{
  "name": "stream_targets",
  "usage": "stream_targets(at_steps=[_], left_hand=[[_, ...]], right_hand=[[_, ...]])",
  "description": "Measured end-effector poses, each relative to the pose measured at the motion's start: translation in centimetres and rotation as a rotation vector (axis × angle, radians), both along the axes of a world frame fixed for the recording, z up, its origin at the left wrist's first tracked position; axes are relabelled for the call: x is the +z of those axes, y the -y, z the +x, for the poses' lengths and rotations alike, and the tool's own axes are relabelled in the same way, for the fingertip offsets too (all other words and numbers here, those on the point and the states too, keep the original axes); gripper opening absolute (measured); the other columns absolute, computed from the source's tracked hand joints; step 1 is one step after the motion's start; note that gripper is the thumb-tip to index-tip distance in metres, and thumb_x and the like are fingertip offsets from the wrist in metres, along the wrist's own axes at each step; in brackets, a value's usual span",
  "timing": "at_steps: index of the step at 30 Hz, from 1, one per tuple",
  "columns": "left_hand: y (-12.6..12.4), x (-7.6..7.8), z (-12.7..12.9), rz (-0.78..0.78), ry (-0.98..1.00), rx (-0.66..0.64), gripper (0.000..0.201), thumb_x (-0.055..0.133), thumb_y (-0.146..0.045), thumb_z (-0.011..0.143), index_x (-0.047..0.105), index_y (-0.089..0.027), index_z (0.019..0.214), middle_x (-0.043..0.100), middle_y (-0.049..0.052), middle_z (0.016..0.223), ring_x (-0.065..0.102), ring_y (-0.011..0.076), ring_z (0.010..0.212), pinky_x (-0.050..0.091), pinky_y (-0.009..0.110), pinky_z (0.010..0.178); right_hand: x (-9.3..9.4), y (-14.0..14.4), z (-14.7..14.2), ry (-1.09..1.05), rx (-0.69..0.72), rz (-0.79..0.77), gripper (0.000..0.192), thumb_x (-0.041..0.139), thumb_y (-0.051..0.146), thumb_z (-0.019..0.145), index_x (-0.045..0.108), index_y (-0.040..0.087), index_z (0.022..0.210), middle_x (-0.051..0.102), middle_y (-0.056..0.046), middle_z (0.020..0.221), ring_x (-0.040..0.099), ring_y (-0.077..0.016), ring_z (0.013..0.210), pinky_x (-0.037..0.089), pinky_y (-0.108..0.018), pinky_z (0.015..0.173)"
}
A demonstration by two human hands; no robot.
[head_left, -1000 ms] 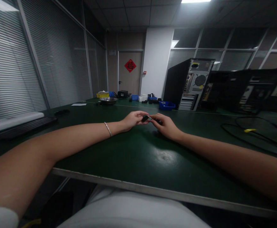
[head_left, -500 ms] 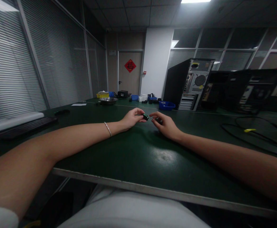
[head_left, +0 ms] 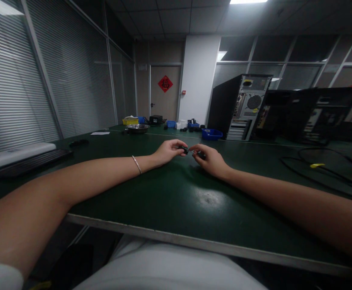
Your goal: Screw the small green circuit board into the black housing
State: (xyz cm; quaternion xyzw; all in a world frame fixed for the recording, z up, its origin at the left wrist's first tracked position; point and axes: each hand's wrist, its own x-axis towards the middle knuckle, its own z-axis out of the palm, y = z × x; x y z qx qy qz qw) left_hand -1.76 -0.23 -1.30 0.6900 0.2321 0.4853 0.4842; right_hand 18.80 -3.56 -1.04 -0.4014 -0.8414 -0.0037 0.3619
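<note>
Above the green table [head_left: 164, 201], my left hand [head_left: 167, 152] pinches a small black part [head_left: 185, 150] between thumb and fingertips. What kind of part it is, I cannot make out. My right hand [head_left: 210, 159] is closed around a screwdriver [head_left: 200, 154], its dark handle partly hidden by the fingers. The thin metal shaft points left, and its tip meets or nearly meets the right side of the black part. Both hands are close together, fingertips a short gap apart.
A blue bin [head_left: 212, 134] stands behind my right hand, with a computer tower [head_left: 239, 108] beside it. A metal bowl [head_left: 137, 128] sits back left. Black cables [head_left: 330, 169] lie at right, a keyboard [head_left: 34, 162] at left. The table's front edge [head_left: 164, 237] runs before my body.
The black part has turned a little in my left hand and its green face no longer shows clearly. Both hands have otherwise barely moved.
</note>
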Motion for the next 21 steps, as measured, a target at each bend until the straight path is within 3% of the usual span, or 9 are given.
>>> stream_targets(at_steps=[5,13,21], left_hand=[[-0.33,-0.18,-0.13,-0.038,0.034,-0.039,0.023,0.072,-0.005,0.071,0.066,-0.009,0.092,0.067,0.006,0.093,0.067,0.0149,0.084,0.053,0.038,0.088],[0.09,-0.09,-0.25,-0.125,0.061,-0.069,0.024,0.070,-0.005,0.074,0.065,-0.009,0.097,0.067,0.006,0.095,0.067,0.0135,0.083,0.051,0.036,0.091],[0.25,0.17,-0.26,-0.115,-0.025,-0.033,0.014,0.057,-0.007,0.084,0.064,-0.009,0.095,0.067,0.007,0.086,0.066,0.0119,0.073,0.052,0.029,0.076]], right_hand=[[-0.02,-0.13,0.13,-0.034,0.034,-0.013,0.026,0.054,0.023,0.086,0.064,0.025,0.110,0.068,-0.003,0.093,0.061,-0.0179,0.076,0.046,-0.029,0.066],[0.28,0.16,0.08,-0.082,0.109,-0.024,0.025,0.053,0.025,0.088,0.063,0.023,0.111,0.069,-0.004,0.095,0.063,-0.0195,0.086,0.047,-0.029,0.069],[0.18,-0.14,0.06,-0.133,0.087,-0.048,0.024,0.054,0.026,0.088,0.064,0.021,0.109,0.069,-0.005,0.093,0.063,-0.0193,0.082,0.047,-0.029,0.067]])
